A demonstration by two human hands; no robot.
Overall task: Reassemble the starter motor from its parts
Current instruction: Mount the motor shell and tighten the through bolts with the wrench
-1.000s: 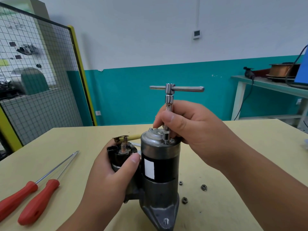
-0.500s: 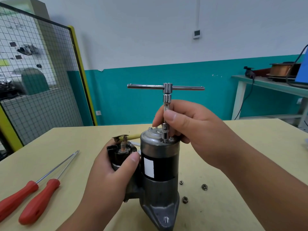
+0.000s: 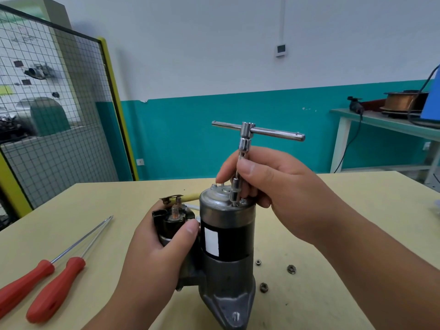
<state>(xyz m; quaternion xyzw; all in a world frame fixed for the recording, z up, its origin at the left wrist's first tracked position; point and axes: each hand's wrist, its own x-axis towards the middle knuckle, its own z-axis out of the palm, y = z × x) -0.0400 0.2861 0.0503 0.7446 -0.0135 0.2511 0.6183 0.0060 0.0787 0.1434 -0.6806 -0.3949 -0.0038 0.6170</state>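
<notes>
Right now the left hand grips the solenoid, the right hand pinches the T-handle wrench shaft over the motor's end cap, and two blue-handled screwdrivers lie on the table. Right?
The head view shows the screwdrivers have red handles, not blue. The left hand on the solenoid and right hand on the T-handle wrench are as stated.

Grey-and-black starter motor (image 3: 226, 236) stands upright on the bench (image 3: 71, 210), a chrome T-handle wrench (image 3: 245, 144) nearly vertical on its top cap, three loose nuts (image 3: 291, 269) just right.
</notes>
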